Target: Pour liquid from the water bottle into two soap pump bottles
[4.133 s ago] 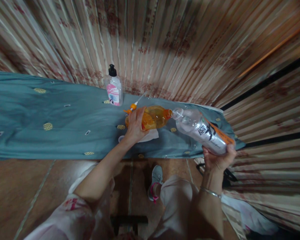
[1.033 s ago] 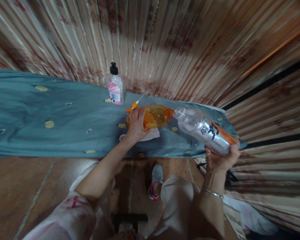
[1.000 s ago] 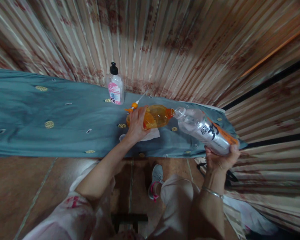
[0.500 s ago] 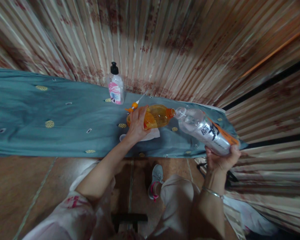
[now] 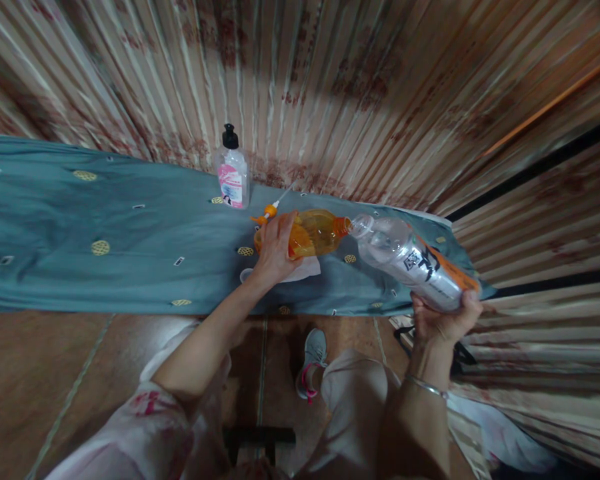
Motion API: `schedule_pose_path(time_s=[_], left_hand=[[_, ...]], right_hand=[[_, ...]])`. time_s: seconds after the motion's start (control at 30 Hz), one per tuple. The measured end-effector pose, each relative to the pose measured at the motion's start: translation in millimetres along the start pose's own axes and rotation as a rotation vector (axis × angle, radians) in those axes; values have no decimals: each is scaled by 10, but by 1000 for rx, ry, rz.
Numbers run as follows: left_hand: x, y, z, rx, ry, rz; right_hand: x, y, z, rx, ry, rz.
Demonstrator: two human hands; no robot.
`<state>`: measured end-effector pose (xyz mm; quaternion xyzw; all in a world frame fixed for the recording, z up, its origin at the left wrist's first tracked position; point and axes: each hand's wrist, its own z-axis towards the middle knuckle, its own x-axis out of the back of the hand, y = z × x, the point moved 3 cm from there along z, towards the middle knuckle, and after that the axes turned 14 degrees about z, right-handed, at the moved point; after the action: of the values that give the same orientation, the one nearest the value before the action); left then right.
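My left hand (image 5: 276, 250) is wrapped round an orange see-through bottle (image 5: 317, 231), tipped on its side with its neck to the right. My right hand (image 5: 445, 317) grips the lower end of a clear plastic bottle (image 5: 397, 250) with an orange and silver label, tilted so its mouth points up and left. The two mouths meet, or nearly so; whether liquid passes between them I cannot make out. Behind my left hand lies an orange pump head (image 5: 267, 213) with a thin tube. A white paper (image 5: 305, 269) lies under the orange bottle.
A clear bottle with a black cap and pink label (image 5: 233, 177) stands at the back of the narrow cloth-covered table (image 5: 145, 227). Beside my left wrist is a small clear round piece (image 5: 246, 274). A pleated curtain (image 5: 290, 87) hangs behind and to the right.
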<state>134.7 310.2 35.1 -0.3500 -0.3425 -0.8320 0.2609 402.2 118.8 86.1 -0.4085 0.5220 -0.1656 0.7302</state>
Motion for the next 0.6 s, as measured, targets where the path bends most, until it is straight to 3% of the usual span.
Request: schedule_pose_path(time_s=[0.6], left_hand=[[-61, -37, -9, -36, 68, 3]], right_hand=[[22, 41, 30, -12, 2, 61]])
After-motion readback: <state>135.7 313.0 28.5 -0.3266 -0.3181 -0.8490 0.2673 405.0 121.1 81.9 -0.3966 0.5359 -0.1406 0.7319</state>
